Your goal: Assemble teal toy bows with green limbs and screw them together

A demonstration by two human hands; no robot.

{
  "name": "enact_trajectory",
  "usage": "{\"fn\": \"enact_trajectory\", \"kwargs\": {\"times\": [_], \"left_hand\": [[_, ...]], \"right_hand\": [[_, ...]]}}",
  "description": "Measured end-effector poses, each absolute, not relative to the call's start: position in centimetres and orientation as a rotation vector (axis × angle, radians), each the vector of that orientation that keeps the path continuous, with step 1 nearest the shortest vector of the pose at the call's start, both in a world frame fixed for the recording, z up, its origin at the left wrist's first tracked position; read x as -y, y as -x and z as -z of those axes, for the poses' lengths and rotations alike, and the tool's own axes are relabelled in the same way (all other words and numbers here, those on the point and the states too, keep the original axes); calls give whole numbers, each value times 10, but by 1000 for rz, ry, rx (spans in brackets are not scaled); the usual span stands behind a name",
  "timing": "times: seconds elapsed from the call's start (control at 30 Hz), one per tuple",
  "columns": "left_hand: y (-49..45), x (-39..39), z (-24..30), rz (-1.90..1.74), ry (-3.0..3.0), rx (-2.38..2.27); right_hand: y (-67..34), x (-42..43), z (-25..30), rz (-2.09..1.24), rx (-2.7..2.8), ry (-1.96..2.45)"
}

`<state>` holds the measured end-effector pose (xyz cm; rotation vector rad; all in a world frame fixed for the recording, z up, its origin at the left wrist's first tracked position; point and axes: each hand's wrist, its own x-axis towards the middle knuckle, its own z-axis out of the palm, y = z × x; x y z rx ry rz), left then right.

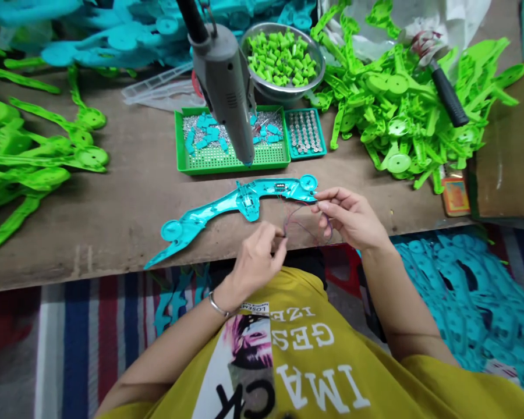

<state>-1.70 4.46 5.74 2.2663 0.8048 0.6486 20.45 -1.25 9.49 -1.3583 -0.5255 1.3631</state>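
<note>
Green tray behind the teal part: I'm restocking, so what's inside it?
The green tray holds small silvery bits and teal pieces. The hanging grey tool covers its middle, so what lies there cannot be seen.

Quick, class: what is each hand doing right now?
Left hand: closed, pinching the thin wires.
Right hand: closed, pinching the same wires beside the teal plastic part.

I see a teal bow-shaped plastic shell on a worn brown tabletop, trailing red and dark blue wires. The perforated tray is bright green and the hanging screwdriver is grey. The piled parts are lime green. The shirt is mustard yellow with white lettering, and the cloth is striped red, blue and white.
</note>
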Motion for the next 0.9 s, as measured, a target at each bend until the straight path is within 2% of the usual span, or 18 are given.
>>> {"fn": "enact_trajectory", "kwargs": {"times": [0.1, 0.3, 0.5, 0.6, 0.7, 0.83, 0.9], "left_hand": [[16, -36, -53, -589, -2276, -777], [12, -45, -65, -769, -2160, -940], [-12, -11, -63, -291, -1550, -642], [-26, 4, -52, -188, -1317, -584], [-30, 9, -48, -119, -1176, -508], [-20, 4, -57, -9, -996, -470], [-12, 0, -62, -8, -945, -485]], "right_hand": [[-196, 4, -107, -1412, 531, 1289], [-185, -2, -112, -1522, 464, 1173], [-177, 8, -100, -1510, 313, 1163], [-179, 23, -97, -1503, 276, 1204], [-191, 42, -88, -1393, 444, 1421], [-208, 64, -71, -935, 906, 1940], [-207, 70, -63, -874, 1070, 2069]]}}
